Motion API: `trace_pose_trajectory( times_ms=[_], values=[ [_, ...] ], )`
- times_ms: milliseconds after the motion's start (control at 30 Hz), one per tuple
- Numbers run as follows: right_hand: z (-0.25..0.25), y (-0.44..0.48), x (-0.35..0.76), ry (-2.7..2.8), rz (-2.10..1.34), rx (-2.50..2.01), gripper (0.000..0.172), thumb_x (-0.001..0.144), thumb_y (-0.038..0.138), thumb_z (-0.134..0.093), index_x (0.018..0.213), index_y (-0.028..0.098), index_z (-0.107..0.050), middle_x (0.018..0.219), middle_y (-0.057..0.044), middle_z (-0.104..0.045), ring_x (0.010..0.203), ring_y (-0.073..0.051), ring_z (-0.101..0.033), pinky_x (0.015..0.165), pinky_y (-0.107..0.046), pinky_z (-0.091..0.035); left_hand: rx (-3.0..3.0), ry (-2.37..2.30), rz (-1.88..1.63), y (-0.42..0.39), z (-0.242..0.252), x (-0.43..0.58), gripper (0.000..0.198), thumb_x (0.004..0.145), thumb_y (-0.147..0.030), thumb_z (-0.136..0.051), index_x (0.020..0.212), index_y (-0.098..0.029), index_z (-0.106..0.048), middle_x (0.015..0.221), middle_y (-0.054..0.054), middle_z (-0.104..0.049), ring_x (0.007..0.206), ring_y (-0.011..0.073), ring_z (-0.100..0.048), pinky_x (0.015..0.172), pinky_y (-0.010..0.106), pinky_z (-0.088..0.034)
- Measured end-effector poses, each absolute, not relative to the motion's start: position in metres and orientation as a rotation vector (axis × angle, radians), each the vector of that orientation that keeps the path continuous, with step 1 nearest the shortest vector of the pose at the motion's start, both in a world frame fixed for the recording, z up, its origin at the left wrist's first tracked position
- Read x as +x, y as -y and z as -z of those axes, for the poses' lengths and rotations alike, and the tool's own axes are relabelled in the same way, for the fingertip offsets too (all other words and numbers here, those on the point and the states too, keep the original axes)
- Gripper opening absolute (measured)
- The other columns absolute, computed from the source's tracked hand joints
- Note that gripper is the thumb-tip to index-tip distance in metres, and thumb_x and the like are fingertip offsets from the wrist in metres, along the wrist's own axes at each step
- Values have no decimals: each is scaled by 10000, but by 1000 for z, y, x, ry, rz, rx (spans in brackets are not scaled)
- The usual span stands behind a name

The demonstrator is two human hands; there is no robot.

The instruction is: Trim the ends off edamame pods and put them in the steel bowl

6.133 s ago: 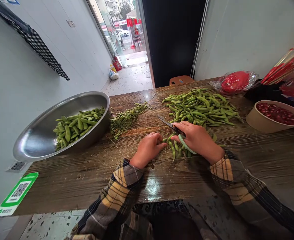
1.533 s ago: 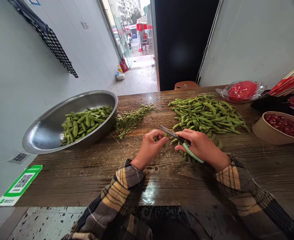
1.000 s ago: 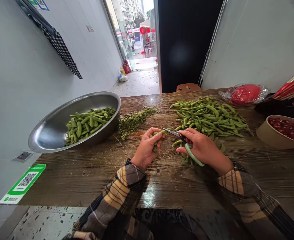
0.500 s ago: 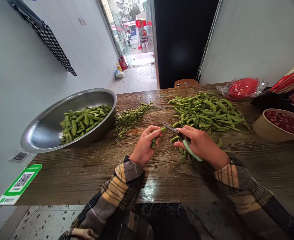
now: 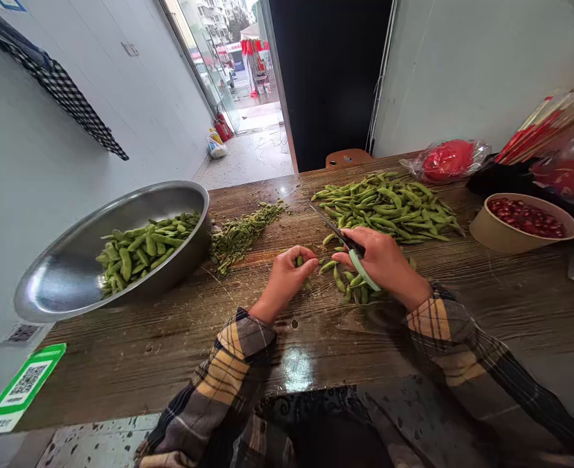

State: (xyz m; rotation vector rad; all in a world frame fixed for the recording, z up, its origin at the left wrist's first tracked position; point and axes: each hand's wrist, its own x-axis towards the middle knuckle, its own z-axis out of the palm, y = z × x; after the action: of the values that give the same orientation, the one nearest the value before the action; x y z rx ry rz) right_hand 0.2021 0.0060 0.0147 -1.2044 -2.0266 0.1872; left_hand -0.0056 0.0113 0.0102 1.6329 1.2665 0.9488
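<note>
My left hand [image 5: 289, 276] is closed around green edamame pods [image 5: 300, 261], most of them hidden by the fingers. In my right hand [image 5: 377, 259] is a pair of scissors [image 5: 334, 229] with a pale green handle, its blades pointing up and left, away from the held pods. Several loose pods [image 5: 359, 288] lie on the table below and beside the right hand. A larger heap of edamame pods [image 5: 389, 201] spreads beyond it. Left of centre is a strip of small green trimmings [image 5: 247, 234].
A steel bowl [image 5: 38, 286] holding pods tilts at the left of the wooden table [image 5: 169, 354]. Near it is a green QR-code card [image 5: 21, 390]. At right stand a paper tub [image 5: 496, 231] of dark red pieces and a red plastic-wrapped bundle [image 5: 447, 160].
The scissors have drawn away from the pod at my left fingertips and now point further up. My left hand has turned over, palm more downward. The whole view has shifted to the right.
</note>
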Motion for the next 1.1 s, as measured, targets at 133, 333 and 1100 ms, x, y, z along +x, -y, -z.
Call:
trace_pose_trajectory(
  times_ms=[133, 333, 1100],
  values=[
    [-12, -6, 201, 2029, -196, -1196, 437, 835, 405, -642, 1153, 106, -629, 1061, -161, -686, 952, -283, -658, 816, -396, -525, 2108, -1400, -750, -13, -3, 8, 115, 762, -270, -651, 804, -166, -673, 748, 16, -635, 695, 134, -530, 633, 245, -375],
    [-13, -5, 199, 2060, -213, -1194, 424, 842, 409, -636, 1161, 130, -623, 1081, -146, -685, 975, -280, -651, 847, -402, -517, 2255, -1464, -600, -15, 0, 7, 76, 763, -199, -615, 781, -172, -683, 814, 48, -651, 770, 174, -559, 685, 274, -391],
    [-24, 4, 199, 2271, -481, -1187, 481, 752, 404, -728, 1166, 187, -613, 906, -37, -582, 705, -161, -553, 639, -286, -443, 1671, -1248, -925, -6, -27, -15, 260, 798, -370, -604, 894, -154, -711, 594, -30, -511, 514, 78, -372, 493, 205, -308]
  ],
)
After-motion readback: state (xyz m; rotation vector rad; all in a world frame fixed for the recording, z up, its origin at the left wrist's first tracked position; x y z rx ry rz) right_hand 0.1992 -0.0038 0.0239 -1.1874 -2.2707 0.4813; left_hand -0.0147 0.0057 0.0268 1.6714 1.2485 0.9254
